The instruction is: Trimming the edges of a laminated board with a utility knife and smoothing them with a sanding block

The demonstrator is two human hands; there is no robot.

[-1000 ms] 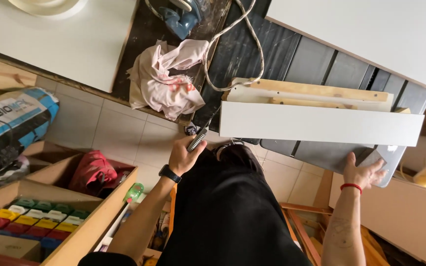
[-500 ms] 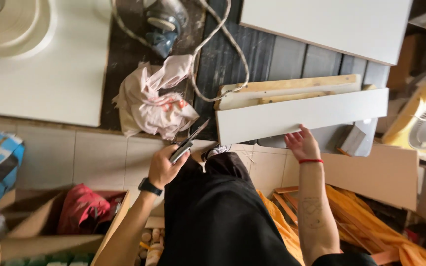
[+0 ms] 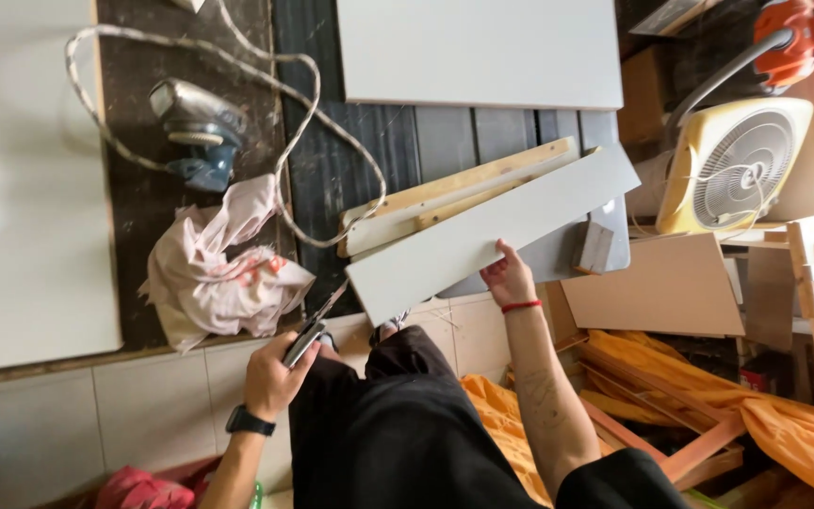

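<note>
Grey panel [image 3: 482, 236], tilted, lower edge gripped by right hand [image 3: 509, 280].
Left hand [image 3: 273, 377] closed around a slim metal tool [image 3: 313, 330]; crumpled cloth [image 3: 219, 278] beside.

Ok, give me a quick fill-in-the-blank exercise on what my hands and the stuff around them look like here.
1. The right hand grips the lower edge of a grey ____.
2. The left hand holds a ____ tool.
3. The left wrist wears a black ____.
4. Beside the sander lies a crumpled ____.

Missing words: board; knife-like; watch; cloth.
</note>
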